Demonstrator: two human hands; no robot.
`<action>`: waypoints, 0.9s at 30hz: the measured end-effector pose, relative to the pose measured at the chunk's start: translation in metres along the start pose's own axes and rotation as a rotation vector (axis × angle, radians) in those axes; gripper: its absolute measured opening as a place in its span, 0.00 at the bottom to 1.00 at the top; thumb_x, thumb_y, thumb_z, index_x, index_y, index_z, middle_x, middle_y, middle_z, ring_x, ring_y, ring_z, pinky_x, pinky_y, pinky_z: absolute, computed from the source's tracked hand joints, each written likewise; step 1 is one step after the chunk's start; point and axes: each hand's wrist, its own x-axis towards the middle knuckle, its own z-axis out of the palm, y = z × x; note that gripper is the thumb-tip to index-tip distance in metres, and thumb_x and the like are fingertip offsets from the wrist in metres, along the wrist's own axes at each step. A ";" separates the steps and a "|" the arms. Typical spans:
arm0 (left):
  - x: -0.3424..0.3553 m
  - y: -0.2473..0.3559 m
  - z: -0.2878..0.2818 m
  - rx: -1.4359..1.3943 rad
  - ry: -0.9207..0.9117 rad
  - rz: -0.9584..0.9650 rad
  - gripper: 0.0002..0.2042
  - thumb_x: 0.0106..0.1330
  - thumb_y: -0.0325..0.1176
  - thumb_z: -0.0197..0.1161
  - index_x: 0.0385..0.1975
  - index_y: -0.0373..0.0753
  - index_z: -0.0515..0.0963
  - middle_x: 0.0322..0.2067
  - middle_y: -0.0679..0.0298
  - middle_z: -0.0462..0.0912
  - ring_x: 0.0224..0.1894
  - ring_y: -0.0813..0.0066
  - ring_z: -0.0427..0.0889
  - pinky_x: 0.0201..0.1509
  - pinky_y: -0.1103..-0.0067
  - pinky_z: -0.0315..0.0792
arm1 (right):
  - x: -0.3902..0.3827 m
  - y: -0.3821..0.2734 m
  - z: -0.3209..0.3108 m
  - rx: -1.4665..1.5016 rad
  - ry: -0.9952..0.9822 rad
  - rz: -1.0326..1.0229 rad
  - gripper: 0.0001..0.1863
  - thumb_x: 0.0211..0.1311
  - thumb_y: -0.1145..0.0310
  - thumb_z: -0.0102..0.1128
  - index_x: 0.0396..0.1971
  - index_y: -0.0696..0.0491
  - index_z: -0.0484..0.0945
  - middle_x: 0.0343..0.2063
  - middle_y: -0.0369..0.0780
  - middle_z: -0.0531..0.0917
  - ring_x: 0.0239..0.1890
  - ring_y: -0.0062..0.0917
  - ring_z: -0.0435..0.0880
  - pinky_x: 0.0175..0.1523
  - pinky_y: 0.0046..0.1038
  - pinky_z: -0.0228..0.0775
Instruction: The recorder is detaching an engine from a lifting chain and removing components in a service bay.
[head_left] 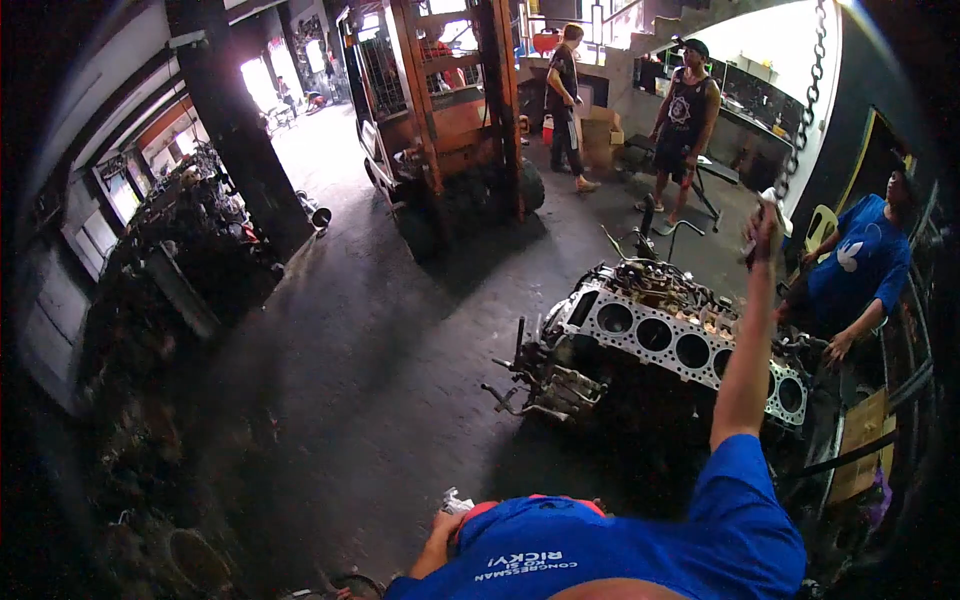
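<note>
One chain [808,108] hangs at the upper right, its lower visible end meeting the right hand [763,228]. That arm stretches out nearly straight, and its fingers are curled tight around the chain. The left hand [446,524] sits low beside the waist, at one crumpled whitish thing [458,501]; whether its fingers grip that, I cannot tell.

Behind the right forearm lies one engine block [673,343], with six cylinder bores [692,350] showing, some partly covered by the arm. Past its right end is one co-worker in blue [860,255], near one piece of cardboard [862,445]. Farther back are one orange forklift [460,120] and two standing people [688,105] in dark clothes.
</note>
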 end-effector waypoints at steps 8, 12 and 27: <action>0.052 0.066 -0.016 0.000 -0.035 0.336 0.48 0.33 0.57 0.77 0.55 0.30 0.73 0.55 0.48 0.75 0.58 0.58 0.74 0.58 0.70 0.71 | -0.051 -0.028 -0.196 -0.259 0.169 -0.107 0.15 0.59 0.56 0.63 0.32 0.51 0.72 0.12 0.30 0.66 0.09 0.18 0.64 0.15 0.24 0.54; 0.054 0.157 0.006 0.048 -0.162 0.456 0.48 0.33 0.57 0.77 0.54 0.30 0.73 0.54 0.48 0.75 0.58 0.59 0.74 0.57 0.70 0.71 | -0.116 -0.022 -0.249 -0.763 0.129 -0.480 0.13 0.58 0.61 0.63 0.31 0.54 0.73 0.22 0.33 0.75 0.24 0.16 0.70 0.29 0.21 0.64; 0.043 0.163 0.052 -0.076 -0.278 0.363 0.47 0.34 0.56 0.78 0.54 0.30 0.73 0.53 0.49 0.76 0.56 0.59 0.75 0.56 0.70 0.72 | -0.280 0.146 -0.049 -0.342 0.323 0.267 0.09 0.54 0.68 0.59 0.18 0.53 0.72 0.07 0.32 0.65 0.05 0.17 0.63 0.11 0.22 0.52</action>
